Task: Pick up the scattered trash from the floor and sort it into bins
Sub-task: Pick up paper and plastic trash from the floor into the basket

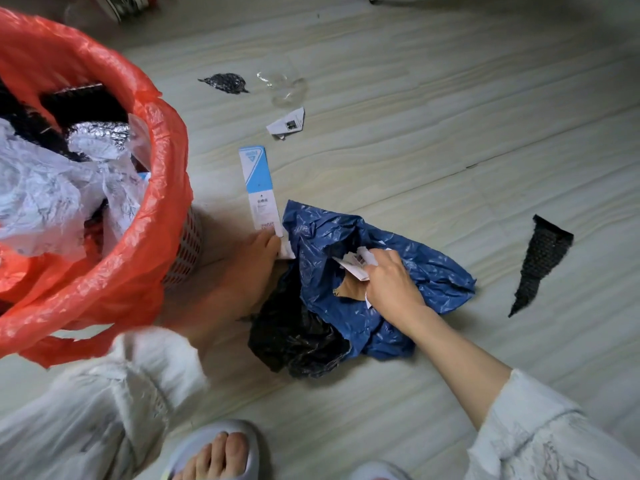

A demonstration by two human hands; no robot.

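A bin (185, 251) with a perforated wall stands at left, lined with an orange-red plastic bag (152, 188) and heaped with crumpled white paper, silver foil and black scraps. On the floor just beside it lies a long blue-and-white card (259, 188), flat. Touching the card's near end, a crumpled blue plastic bag (415, 265) sits over a black plastic bag (294, 341). Farther off lie a small black scrap (225, 83), a clear plastic piece (287, 90), a folded white paper (286, 124) and a black triangular strip (538, 261).

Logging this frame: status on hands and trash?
Left hand pinches blue-white box. Right hand grips paper scraps on blue bag. Bin beside, nothing blocking.
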